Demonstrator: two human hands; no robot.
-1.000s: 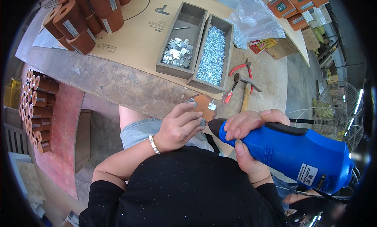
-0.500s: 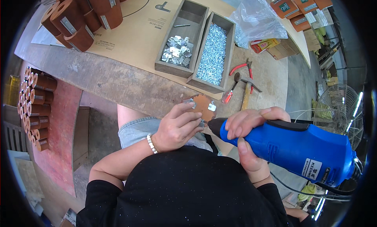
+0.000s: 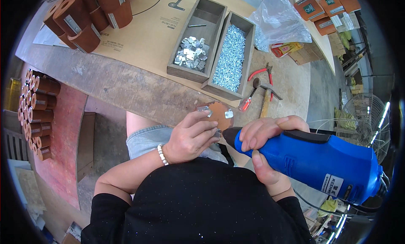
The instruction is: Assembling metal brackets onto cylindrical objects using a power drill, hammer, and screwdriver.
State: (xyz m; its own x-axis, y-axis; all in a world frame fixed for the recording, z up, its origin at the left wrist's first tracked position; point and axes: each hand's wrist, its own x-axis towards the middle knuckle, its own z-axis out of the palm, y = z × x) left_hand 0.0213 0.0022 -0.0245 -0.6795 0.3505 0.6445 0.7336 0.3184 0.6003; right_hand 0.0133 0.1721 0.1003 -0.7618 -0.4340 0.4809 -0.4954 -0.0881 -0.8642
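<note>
My left hand [image 3: 192, 136] is closed at the left side of a brown round piece [image 3: 219, 115], its fingertips over the rim. Small silver metal plates sit on this piece: one [image 3: 228, 113] on the right, one [image 3: 205, 109] by my index finger, and another [image 3: 217, 133] under my fingertips, partly hidden. My right hand [image 3: 270, 136] wraps round a blue electric screwdriver [image 3: 312, 164] with a black nose. Its nose points left at the near edge of the round piece, close to my left fingertips. The bit's exact contact is hidden.
On the worktable [image 3: 139, 88] stand a wooden tray of metal plates [image 3: 192, 54] and a tray of screws [image 3: 229, 54]. Red-handled pliers [image 3: 269, 71], a screwdriver [image 3: 246, 104] and a hammer [image 3: 266, 101] lie rightward. Brown cylinders [image 3: 78, 22] are stacked far left; a fan [image 3: 365, 121] stands right.
The electric screwdriver and my right hand have shifted very slightly left. The round piece's edge looked jagged earlier and looks smooth now. My left hand stays in place.
</note>
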